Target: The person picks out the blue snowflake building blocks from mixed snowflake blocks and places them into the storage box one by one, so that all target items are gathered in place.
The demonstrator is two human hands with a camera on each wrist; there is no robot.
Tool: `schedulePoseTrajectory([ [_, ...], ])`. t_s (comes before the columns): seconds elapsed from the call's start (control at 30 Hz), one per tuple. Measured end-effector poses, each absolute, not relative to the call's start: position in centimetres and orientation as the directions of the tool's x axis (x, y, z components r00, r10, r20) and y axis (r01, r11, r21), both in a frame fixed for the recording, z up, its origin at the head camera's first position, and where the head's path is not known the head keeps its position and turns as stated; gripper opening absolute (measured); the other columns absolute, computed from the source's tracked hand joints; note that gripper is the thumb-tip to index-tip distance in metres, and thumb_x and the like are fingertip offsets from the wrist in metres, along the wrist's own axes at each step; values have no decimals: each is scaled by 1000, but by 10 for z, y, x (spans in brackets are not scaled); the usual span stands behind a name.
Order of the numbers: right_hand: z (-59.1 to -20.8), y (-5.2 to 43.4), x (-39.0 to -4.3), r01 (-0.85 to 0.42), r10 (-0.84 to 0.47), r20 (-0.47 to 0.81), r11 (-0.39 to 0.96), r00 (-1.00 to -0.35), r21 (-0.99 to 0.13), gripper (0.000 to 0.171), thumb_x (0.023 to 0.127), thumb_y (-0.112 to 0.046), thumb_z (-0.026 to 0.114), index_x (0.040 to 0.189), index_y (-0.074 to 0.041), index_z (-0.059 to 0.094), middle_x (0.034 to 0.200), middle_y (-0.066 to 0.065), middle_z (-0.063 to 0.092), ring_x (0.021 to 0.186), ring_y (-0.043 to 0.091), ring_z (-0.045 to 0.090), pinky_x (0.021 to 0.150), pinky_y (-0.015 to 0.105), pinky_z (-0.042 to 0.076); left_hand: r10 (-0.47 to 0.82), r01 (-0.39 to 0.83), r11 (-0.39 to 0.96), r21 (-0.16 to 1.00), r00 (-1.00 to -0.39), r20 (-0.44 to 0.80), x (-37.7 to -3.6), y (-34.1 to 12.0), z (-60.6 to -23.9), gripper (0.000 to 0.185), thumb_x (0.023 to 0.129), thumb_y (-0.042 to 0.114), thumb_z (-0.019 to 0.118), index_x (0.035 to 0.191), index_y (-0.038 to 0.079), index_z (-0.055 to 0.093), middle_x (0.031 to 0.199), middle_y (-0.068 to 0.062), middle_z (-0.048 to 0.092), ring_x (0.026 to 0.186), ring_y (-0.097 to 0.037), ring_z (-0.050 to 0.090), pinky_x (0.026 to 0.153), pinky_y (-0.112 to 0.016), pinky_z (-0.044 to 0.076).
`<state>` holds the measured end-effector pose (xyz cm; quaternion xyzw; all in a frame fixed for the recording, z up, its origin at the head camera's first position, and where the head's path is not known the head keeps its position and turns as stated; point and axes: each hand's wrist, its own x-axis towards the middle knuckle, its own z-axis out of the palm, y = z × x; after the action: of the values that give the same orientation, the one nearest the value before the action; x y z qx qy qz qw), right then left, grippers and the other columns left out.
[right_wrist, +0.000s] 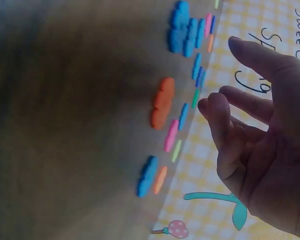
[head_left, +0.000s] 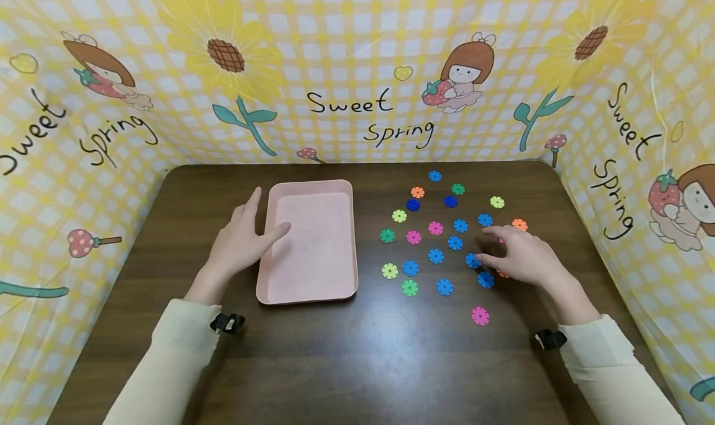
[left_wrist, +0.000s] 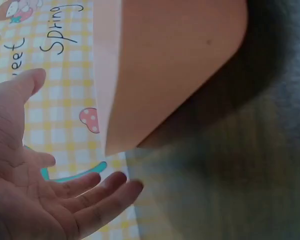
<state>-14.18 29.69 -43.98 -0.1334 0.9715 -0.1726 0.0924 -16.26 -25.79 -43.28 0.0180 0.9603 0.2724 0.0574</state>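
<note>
A pink rectangular tray [head_left: 315,257] lies on the table with bare bottom in sight. My left hand [head_left: 237,239] is at its left side, fingers spread and the thumb reaching over the rim; the left wrist view shows the palm [left_wrist: 35,200] beside the tray's wall [left_wrist: 175,60]. To the right of the tray, small notched plastic discs are scattered flat. Over their right part is my right hand [head_left: 525,254], thumb and forefinger apart with nothing between them. Its thumb tip overlaps a blue disc [head_left: 472,261] in the head view. An orange disc [head_left: 504,274] is partly hidden under that hand.
Several more discs, among them a blue one [head_left: 436,255], a dark green one [head_left: 387,236] and a yellow-green one [head_left: 497,202], lie between the tray and my right hand. A pink disc [head_left: 480,316] lies nearest me. Checked cloth [head_left: 357,53] walls the table's back and sides.
</note>
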Motion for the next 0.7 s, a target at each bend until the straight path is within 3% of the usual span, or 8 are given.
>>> schedulePoseTrajectory([
  [0.17,-449,295,-138,-242,-307,-141,904,-941,-353,57,91,-46,78,133,-9,68,117,10,68,107,31,66,82,58,55,56,-50,799,599,-986,-158,-162,-267,-441,111,93,72,57,168,21,-7,154,-29,40,117,-46,60,93,-66,47],
  [0.3,-455,295,-136,-248,-313,-144,904,-939,-347,51,88,-45,81,125,-10,72,109,6,67,99,28,66,76,54,56,59,-112,726,678,-973,-223,-162,-271,-446,99,99,51,63,168,16,3,140,-23,53,112,-40,62,86,-53,56],
  [0.47,-460,293,-138,-252,-321,-149,900,-935,-356,43,88,-41,83,117,-11,73,105,4,66,96,25,65,75,51,56,94,-218,586,780,-938,-333,-161,-275,-452,85,100,28,62,168,13,13,140,-26,50,110,-39,62,67,-44,63],
  [0.7,-461,292,-139,-235,-309,-159,900,-938,-368,32,89,-38,82,109,-14,74,101,2,67,90,22,65,72,49,56,152,-249,503,828,-917,-368,-162,-276,-456,80,98,17,60,166,10,20,140,-29,47,100,-33,65,64,-45,63],
])
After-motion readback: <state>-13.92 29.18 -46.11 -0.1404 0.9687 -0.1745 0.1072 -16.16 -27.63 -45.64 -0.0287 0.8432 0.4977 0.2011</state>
